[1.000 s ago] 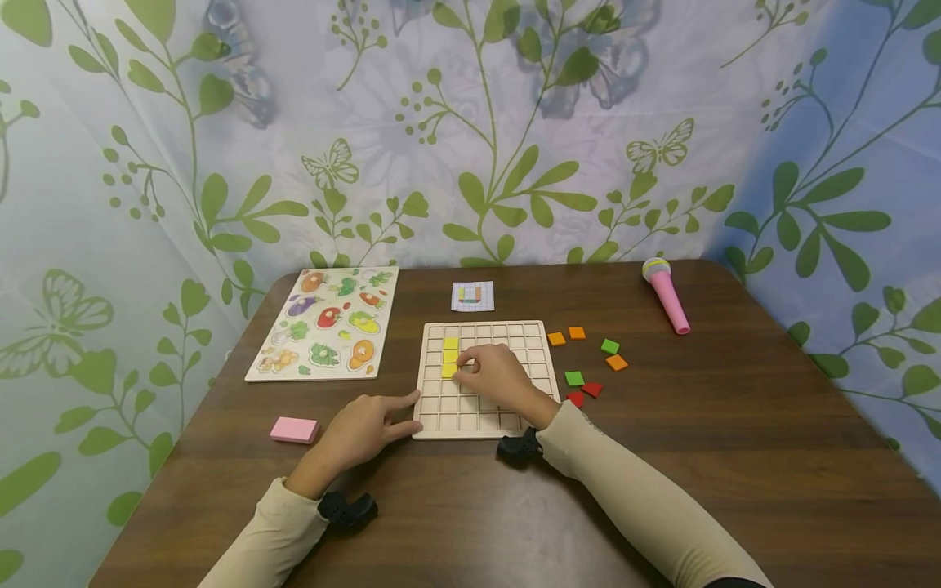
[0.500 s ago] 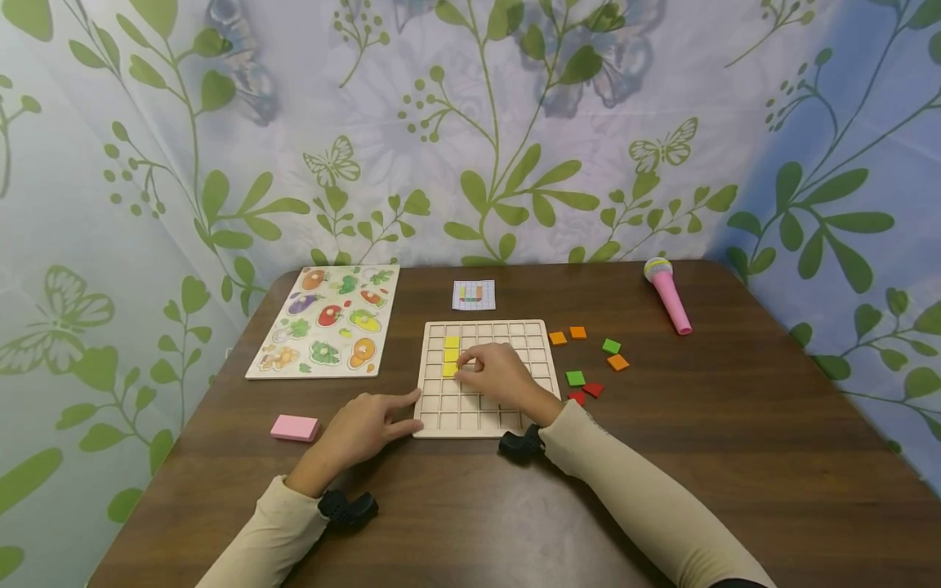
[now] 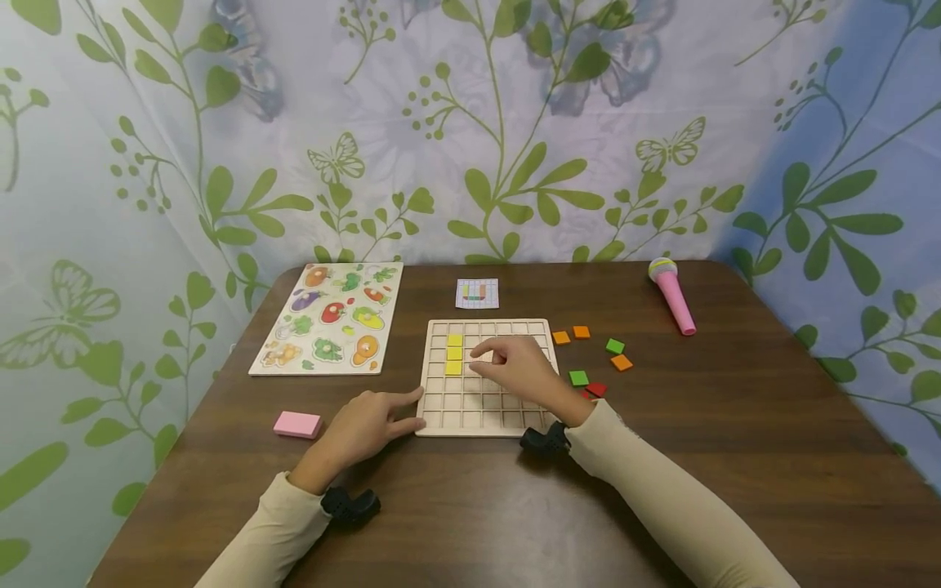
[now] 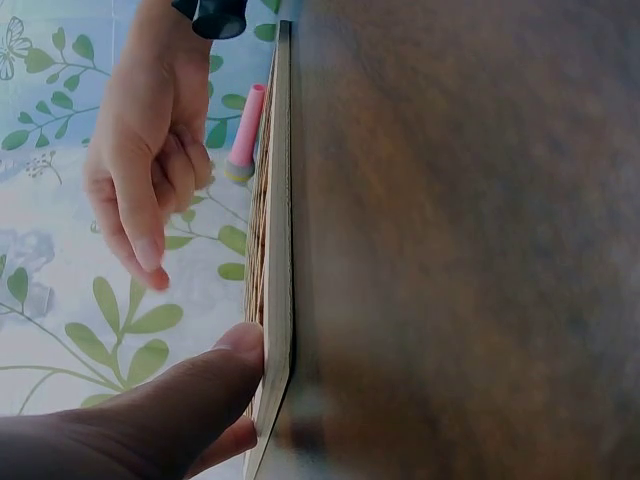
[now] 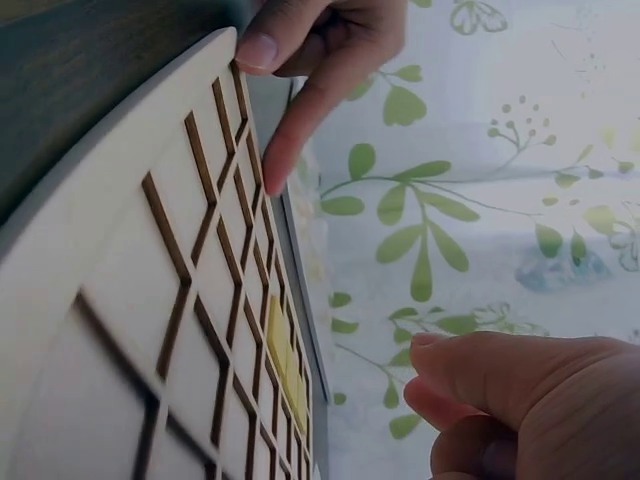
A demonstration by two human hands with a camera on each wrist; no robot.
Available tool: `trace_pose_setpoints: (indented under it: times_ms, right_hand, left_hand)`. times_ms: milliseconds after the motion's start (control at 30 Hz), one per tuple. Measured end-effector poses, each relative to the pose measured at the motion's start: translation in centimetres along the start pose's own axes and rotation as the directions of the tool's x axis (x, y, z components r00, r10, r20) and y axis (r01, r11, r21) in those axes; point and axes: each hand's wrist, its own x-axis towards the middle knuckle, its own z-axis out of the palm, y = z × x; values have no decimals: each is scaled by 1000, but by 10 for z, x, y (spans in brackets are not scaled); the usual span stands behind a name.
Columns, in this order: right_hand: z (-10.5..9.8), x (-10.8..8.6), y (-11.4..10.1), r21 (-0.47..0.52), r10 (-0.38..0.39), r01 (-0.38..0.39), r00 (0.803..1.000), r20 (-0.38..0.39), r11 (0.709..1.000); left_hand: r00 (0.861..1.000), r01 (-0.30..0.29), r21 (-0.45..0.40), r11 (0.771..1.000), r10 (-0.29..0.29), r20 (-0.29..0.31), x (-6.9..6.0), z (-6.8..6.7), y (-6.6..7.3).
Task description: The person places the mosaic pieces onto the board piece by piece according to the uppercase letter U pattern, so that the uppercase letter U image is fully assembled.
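A pale wooden grid board (image 3: 470, 434) lies flat on the table. Three yellow square tiles (image 3: 454, 354) sit in one of its columns, toward the upper left. My left hand (image 3: 362, 429) rests with thumb and index finger against the board's left edge; in the left wrist view its thumb (image 4: 238, 340) touches the rim. Above the board, just right of the tiles, hovers my right hand (image 3: 518, 369). Its thumb and index finger stand apart in the head view, with nothing between them, and the remaining fingers curl loosely.
Orange tiles (image 3: 581, 331), green tiles (image 3: 578, 378) and red pieces (image 3: 596, 389) lie right of the board. A small pattern card (image 3: 477, 294) is behind it. Around these are a vegetable puzzle (image 3: 327, 318), a pink block (image 3: 297, 425) and a pink toy microphone (image 3: 675, 302).
My right hand has left the lowest yellow tile and moved slightly right, its thumb and index finger parting. The yellow tiles stay in place. My left hand remains at the board's edge.
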Motion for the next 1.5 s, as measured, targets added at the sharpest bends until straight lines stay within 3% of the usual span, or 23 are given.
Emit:
trace_pose_setpoints:
  times_ms: [100, 367, 667, 1033, 1333, 1500]
  right_hand:
    - [-13, -10, 8, 22, 1, 0, 1000, -22, 1000]
    - [-45, -41, 38, -30, 8, -12, 993, -121, 999]
    - [-73, -64, 57, -56, 65, -77, 979, -194, 995]
    - [-86, -97, 78, -139, 126, -162, 964, -235, 977]
    - [-100, -124, 88, -168, 162, -221, 938, -306, 961]
    - [-97, -125, 91, -206, 167, -229, 946, -279, 952]
  left_hand:
    - [1000, 4, -2, 1000, -4, 3, 0, 1, 0]
    - [1000, 12, 3, 1000, -12, -5, 1, 1, 0]
    - [999, 33, -3, 999, -33, 5, 1, 0, 1]
    - [1000, 14, -6, 1000, -14, 3, 1, 2, -2]
    - [1000, 12, 1, 1000, -12, -2, 1, 1, -2]
    - [1000, 19, 0, 1000, -19, 4, 2, 2, -2]
